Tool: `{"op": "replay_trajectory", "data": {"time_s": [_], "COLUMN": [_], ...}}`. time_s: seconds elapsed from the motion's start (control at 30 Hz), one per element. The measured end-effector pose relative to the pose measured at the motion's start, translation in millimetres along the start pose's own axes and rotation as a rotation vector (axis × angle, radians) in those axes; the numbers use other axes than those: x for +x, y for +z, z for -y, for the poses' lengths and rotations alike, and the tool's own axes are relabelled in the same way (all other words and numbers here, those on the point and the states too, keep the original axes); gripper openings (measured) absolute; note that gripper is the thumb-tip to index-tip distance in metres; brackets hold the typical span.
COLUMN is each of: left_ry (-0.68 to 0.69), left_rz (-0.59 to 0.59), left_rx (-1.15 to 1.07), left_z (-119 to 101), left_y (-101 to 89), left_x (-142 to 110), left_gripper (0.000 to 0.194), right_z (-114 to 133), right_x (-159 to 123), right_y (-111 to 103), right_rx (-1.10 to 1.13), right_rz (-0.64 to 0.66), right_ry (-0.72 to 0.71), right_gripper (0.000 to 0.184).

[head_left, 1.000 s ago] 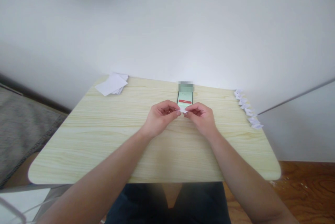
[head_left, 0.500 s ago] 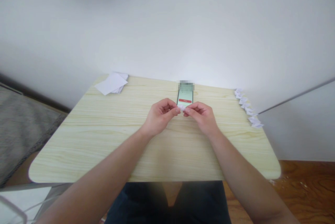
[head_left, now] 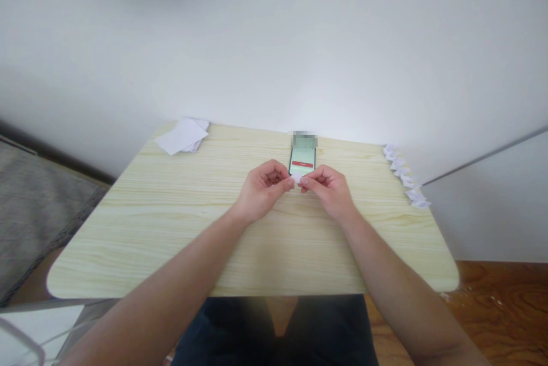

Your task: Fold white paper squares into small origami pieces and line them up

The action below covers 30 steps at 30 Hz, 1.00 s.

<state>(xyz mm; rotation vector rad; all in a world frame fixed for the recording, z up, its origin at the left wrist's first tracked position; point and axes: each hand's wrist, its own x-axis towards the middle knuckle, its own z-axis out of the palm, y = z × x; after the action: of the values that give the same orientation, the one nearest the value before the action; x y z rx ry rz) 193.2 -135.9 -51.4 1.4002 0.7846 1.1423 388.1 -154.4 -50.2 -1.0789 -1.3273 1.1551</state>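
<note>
Between my fingertips is a small piece of folded white paper (head_left: 297, 176). My left hand (head_left: 266, 188) pinches its left side, thumb against fingers. The right side is pinched by my right hand (head_left: 327, 186). Fingers cover much of the paper, so its exact shape is hard to make out. Just beyond it lies a phone (head_left: 303, 156) with a pale green screen and a red bar; its upper part is pixelated.
A stack of white paper sheets (head_left: 183, 136) lies at the table's back left corner. Several small folded white paper pieces (head_left: 401, 171) stand in a row along the right edge. The wood-grain table (head_left: 171, 229) backs onto a white wall (head_left: 274, 57).
The paper between my fingers has shifted and shows a smaller, more compact white shape than a second ago. Both hands have barely moved and keep their pinch.
</note>
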Motion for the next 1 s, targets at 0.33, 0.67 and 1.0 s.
{"op": "replay_trajectory", "data": {"time_s": [0.33, 0.67, 1.0], "left_ry": [0.023, 0.078, -0.003], "left_rz": [-0.023, 0.002, 0.052], "left_rx": [0.057, 0.165, 0.38], "left_z": [4.2, 3.4, -1.7], "left_y": [0.4, 2.3, -1.9], "left_x": [0.7, -1.9, -2.8], "left_gripper": [0.02, 0.017, 0.022], "right_z": [-3.7, -4.6, -3.8], "right_x": [0.1, 0.1, 0.5], "right_y": [2.2, 2.6, -0.2], "right_rx": [-0.038, -0.097, -0.11], "right_rz": [-0.048, 0.093, 0.088], "right_ry": [-0.045, 0.043, 0.049], "right_gripper": [0.024, 0.02, 0.021]}}
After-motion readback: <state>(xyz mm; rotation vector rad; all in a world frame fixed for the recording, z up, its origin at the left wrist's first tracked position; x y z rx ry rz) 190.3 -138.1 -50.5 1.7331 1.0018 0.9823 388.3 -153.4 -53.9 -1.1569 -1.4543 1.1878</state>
